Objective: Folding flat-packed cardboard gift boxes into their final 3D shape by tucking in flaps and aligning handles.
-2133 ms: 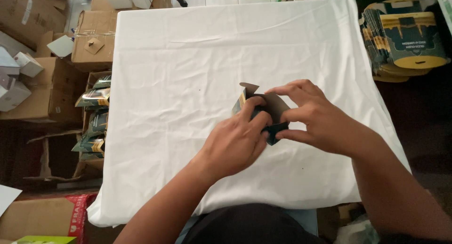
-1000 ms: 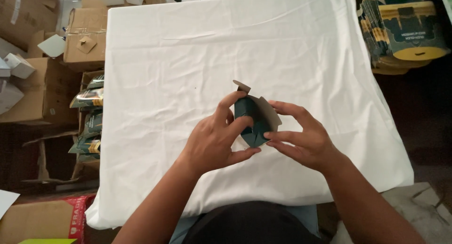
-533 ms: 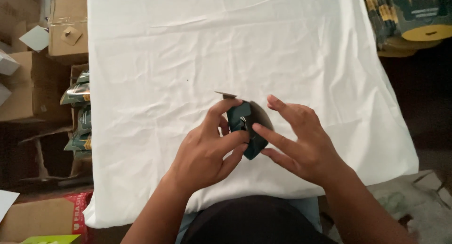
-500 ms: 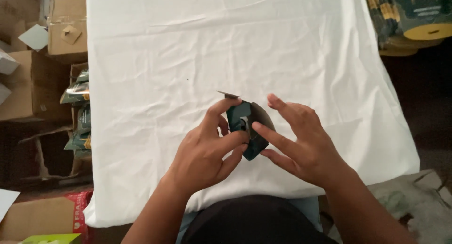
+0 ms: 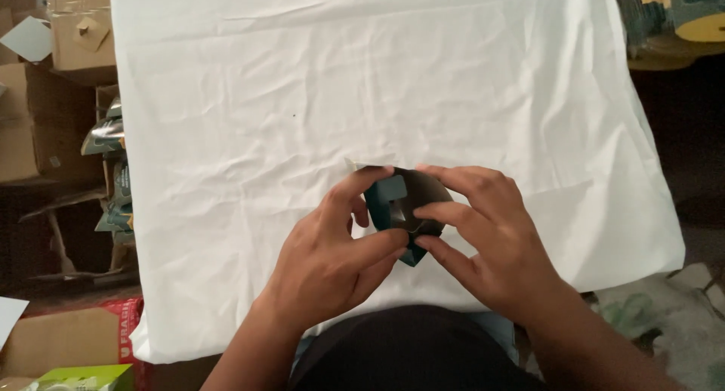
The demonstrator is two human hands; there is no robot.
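Both hands grip a small dark green carton (image 5: pixel 398 210) over the white cloth (image 5: pixel 302 96): left hand (image 5: pixel 332 255) at seven o'clock, right hand (image 5: pixel 491 240) at four o'clock, fingers closed around it.

Both arms are bare all the way up, no sleeves showing anywhere in view. The left hand (image 5: pixel 332 247) and the right hand (image 5: pixel 483 240) have no gloves, no rings, no watch or band at the wrists that I can make out. Nails look short and plain. Down at the bottom edge there's dark clothing, black or near it, across the lap or torso, smooth with no print visible. Just beside that, a strip of lighter bluish fabric peeks out on either side, can't tell if it's worn or not.
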